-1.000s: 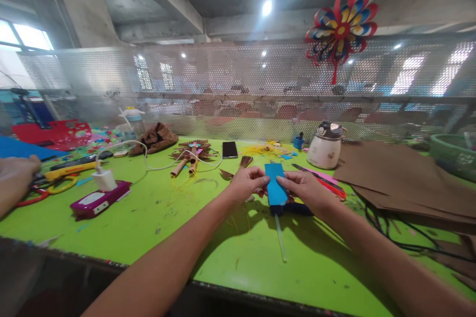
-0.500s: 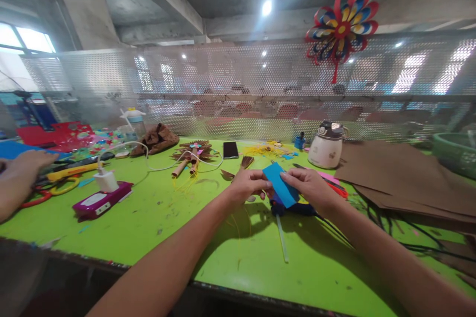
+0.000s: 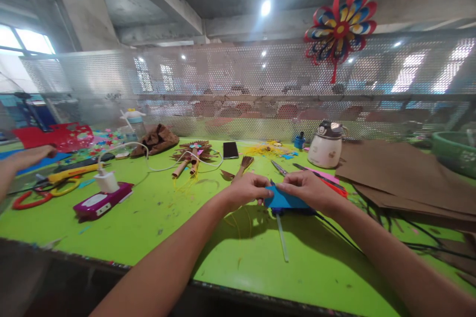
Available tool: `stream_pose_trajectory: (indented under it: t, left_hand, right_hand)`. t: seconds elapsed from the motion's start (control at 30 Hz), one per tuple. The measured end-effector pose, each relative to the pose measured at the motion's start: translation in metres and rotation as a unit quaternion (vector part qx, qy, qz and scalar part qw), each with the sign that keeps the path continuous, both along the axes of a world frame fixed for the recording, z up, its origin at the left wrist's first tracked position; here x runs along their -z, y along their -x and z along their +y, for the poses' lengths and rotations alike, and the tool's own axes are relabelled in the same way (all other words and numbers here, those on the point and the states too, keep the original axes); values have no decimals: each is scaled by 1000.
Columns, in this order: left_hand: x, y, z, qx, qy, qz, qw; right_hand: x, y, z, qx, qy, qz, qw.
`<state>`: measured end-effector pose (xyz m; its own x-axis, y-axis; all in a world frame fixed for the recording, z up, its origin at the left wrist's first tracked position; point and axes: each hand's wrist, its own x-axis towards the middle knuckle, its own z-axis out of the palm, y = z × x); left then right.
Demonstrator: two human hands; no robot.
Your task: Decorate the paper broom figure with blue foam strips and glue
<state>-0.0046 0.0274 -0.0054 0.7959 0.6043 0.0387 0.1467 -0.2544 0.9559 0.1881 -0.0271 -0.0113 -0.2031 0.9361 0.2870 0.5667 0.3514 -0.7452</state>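
Right now, from my remote seat, I see both hands closed on the blue paper piece (image 3: 285, 201). It sits straight ahead of me, near the middle of the counter (image 3: 148, 218) and just above its green top. The left hand (image 3: 246, 191) pinches the piece at its upper left corner with thumb and fingertips. The right hand (image 3: 311, 189) covers the upper right part, its fingers curled over the top edge. The fingertips of the two hands nearly meet over that edge, so neither hand is nearer than the other: the piece lies between them. Its long axis runs left to right across my view, roughly level and square to the forearms, with the flat face turned toward me. Just beneath it lies a dark object (image 3: 295, 212) that I cannot make out, and a pale stick (image 3: 281, 238) reaches from there toward me along the counter. A pair of scissors (image 3: 278, 167) lies just beyond the hands, a phone (image 3: 230, 149) and a white jar (image 3: 326, 151) stand farther back, and brown sheets (image 3: 401, 173) spread out to the right. Far to the left, well apart from the hands I steer, another person's hand (image 3: 26, 157) hovers above red handle loops (image 3: 29, 201).
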Motion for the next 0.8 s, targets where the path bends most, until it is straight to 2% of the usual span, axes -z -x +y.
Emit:
stream_pose_trajectory:
  t: [0.13, 0.27, 0.43, 0.53, 0.6, 0.63, 0.73, 0.77, 0.8]
  left_hand:
    - [4, -1, -1, 41, 2, 28, 999]
    - [8, -3, -1, 50, 3, 33, 998]
    - [7, -4, -1, -4, -5, -14, 1000]
    - [2, -2, 0, -80, 5, -68, 994]
    - [-5, 2, 4, -177, 30, -174, 968]
    - [-8, 5, 7, -242, 49, -254, 935]
    - [-19, 16, 20, -331, 42, -333, 882]
    - [-22, 19, 24, -383, 54, -367, 846]
    - [-24, 21, 27, -410, 63, -389, 823]
  right_hand:
    - [1, -1, 1, -3, -14, -30, 999]
    - [2, -1, 2, -11, -16, -42, 999]
    - [0, 3, 0, 7, -12, -22, 1000]
    - [-1, 5, -2, 11, 23, 41, 999]
    - [-1, 5, -1, 30, 41, 105, 993]
    - [0, 4, 0, 48, 41, 137, 988]
    - [5, 0, 6, 106, 19, 195, 975]
    - [7, -2, 8, 114, 15, 188, 975]
    - [8, -3, 9, 115, 12, 164, 980]
